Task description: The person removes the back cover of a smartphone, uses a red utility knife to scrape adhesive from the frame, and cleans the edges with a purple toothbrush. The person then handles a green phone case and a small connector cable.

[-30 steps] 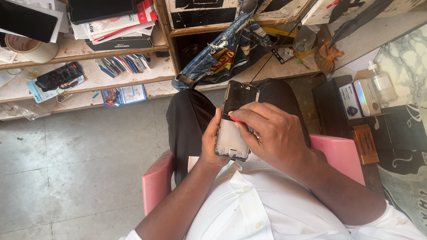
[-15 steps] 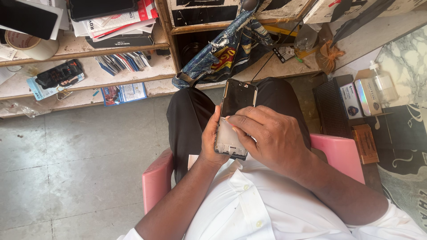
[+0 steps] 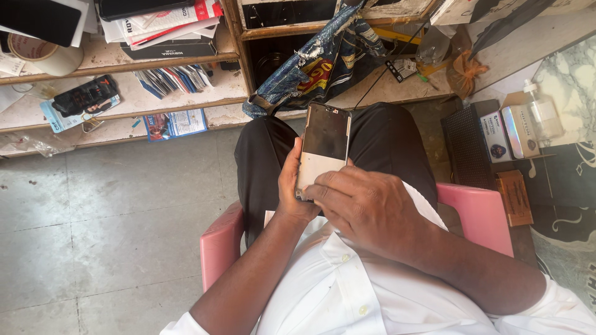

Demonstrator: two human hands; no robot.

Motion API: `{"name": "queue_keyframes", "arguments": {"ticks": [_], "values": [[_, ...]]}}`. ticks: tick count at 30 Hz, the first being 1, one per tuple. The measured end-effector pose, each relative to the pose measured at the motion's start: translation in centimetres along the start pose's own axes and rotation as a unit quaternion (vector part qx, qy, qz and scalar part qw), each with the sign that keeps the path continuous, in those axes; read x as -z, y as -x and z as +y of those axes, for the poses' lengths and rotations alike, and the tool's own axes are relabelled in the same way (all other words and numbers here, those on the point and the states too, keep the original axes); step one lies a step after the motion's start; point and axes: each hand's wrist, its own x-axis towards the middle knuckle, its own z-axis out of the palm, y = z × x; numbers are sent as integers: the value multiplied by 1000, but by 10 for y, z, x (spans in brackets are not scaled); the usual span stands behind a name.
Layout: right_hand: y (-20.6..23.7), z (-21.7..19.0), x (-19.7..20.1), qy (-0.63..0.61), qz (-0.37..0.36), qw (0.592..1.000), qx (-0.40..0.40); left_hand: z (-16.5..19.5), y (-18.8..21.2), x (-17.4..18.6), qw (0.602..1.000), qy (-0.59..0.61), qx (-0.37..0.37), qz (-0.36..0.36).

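left hand (image 3: 292,189) cradles phone (image 3: 323,149) from its left edge, grip closed on it, over the lap. phone upright, dark upper part, pale lower part. right hand (image 3: 366,208) covers the phone's lower end, fingers curled onto it, grip also closed there. pink chair (image 3: 478,214) beneath; cluttered shelf (image 3: 143,99) beyond the knees.

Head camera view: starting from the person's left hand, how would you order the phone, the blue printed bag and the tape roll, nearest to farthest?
1. Phone: held in the left hand, over the lap.
2. Blue printed bag: straight ahead, hanging off the shelf.
3. Tape roll: far left, on the upper shelf.
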Motion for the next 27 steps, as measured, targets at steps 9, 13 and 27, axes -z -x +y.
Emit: {"name": "queue_keyframes", "arguments": {"ticks": [9, 13, 27], "values": [[1, 7, 3, -30, -3, 998, 55, 4, 0, -7, 999, -35, -9, 0], [3, 20, 10, -3, -43, 999, 29, 2, -6, 1, 997, 30, 50, 50], [-4, 93, 46, -70, 121, 977, -162, 15, -6, -11, 995, -53, 22, -77]]}}
